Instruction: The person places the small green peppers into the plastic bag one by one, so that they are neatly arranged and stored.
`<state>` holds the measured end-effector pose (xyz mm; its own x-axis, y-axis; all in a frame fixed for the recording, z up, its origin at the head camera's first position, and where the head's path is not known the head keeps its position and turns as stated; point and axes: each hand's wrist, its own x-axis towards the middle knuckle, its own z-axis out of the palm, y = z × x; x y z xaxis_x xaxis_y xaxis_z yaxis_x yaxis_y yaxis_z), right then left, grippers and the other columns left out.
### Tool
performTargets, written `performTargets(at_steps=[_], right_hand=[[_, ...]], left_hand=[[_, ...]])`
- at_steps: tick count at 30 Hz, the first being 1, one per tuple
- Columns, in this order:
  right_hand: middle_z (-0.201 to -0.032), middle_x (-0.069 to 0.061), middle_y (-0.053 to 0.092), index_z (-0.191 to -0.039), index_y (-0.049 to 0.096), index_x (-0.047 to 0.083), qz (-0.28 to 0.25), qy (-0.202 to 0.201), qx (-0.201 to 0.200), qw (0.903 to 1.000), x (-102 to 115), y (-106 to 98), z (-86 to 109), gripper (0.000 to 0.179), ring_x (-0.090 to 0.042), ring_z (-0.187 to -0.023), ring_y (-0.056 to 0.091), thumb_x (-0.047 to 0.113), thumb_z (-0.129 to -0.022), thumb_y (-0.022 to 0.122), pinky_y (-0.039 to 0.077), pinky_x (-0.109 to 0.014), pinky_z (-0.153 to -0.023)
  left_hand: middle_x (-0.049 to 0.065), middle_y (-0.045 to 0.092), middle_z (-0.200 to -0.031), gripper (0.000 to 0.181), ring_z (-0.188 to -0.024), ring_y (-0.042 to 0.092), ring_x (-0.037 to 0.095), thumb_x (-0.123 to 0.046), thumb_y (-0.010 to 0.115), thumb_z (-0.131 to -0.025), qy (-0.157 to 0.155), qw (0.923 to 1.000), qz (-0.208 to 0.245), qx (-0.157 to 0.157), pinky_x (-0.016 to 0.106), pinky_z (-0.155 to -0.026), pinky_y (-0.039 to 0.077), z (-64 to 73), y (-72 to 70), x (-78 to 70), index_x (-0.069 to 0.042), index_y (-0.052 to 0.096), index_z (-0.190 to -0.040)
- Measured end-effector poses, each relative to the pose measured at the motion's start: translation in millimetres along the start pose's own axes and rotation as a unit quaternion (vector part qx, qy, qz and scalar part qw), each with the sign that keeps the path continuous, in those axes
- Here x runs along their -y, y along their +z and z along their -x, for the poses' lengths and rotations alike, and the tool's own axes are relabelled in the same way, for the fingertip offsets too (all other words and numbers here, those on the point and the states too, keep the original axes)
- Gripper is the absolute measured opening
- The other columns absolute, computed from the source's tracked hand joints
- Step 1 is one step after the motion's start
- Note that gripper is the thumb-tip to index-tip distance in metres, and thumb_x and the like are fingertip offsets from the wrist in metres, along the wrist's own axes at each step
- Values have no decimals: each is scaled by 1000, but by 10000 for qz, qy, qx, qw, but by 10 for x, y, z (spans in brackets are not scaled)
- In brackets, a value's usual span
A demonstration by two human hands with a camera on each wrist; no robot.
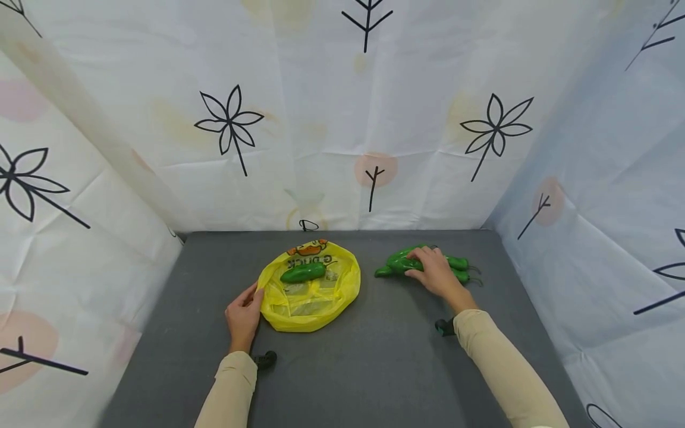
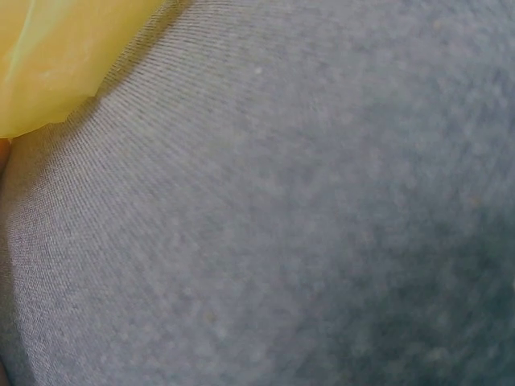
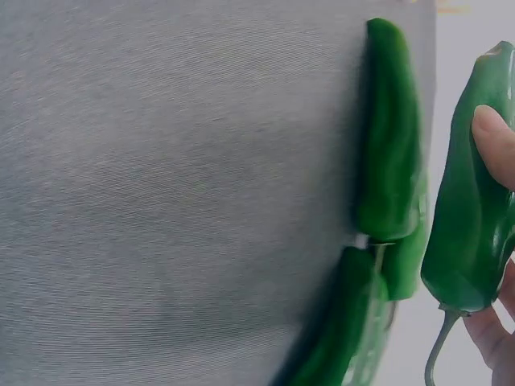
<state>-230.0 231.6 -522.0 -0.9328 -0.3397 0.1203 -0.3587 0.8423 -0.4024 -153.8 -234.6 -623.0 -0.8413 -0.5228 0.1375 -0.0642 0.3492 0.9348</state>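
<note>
In the head view my left hand pinches the left rim of a yellow plastic bag with dark lettering and an orange duck print. Its mouth is rolled wide, and one green chili pepper lies inside. Only a piece of the bag shows in the left wrist view, with a sliver of finger at the left edge. To the right, my right hand grips a green pepper, thumb across its side and stem downward in the right wrist view. More green peppers lie on the table beside that hand.
A dark grey table lies under everything. White cloth with plant drawings hangs at the back and both sides. Black wrist cameras stick out from the left wrist and the right wrist.
</note>
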Motion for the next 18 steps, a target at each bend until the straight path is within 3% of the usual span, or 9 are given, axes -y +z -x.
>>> performTargets(at_steps=[5,10,18], right_hand=[[-116,-11,65,-123,66,12,-93,-94,-135,9998,92,-83,-93,36,-32,-101,51,26,-91,77,41,-50,-85],[-120,-11,66,-124,68,13,-145,-182,-254,9994,235,-182,-236,37,-36,-106,53,27,-91,77,42,-55,-92],[-129,-11,67,-126,68,14,-254,-259,-80,9993,437,-247,-385,37,-38,-119,53,30,-93,75,39,-63,-102]], left_hand=[[14,77,-117,37,-81,59,-19,-39,72,-96,-21,10000,7,-8,-1,-72,45,-8,-10,4,-17,76,-124],[14,77,-117,38,-81,58,-20,-41,72,-95,-51,10000,-82,-20,-2,-71,44,-17,-16,-8,-17,76,-124],[14,77,-116,37,-81,58,-20,-40,72,-95,-7,10000,-51,-26,-2,-71,45,-11,-12,-15,-17,77,-124]])
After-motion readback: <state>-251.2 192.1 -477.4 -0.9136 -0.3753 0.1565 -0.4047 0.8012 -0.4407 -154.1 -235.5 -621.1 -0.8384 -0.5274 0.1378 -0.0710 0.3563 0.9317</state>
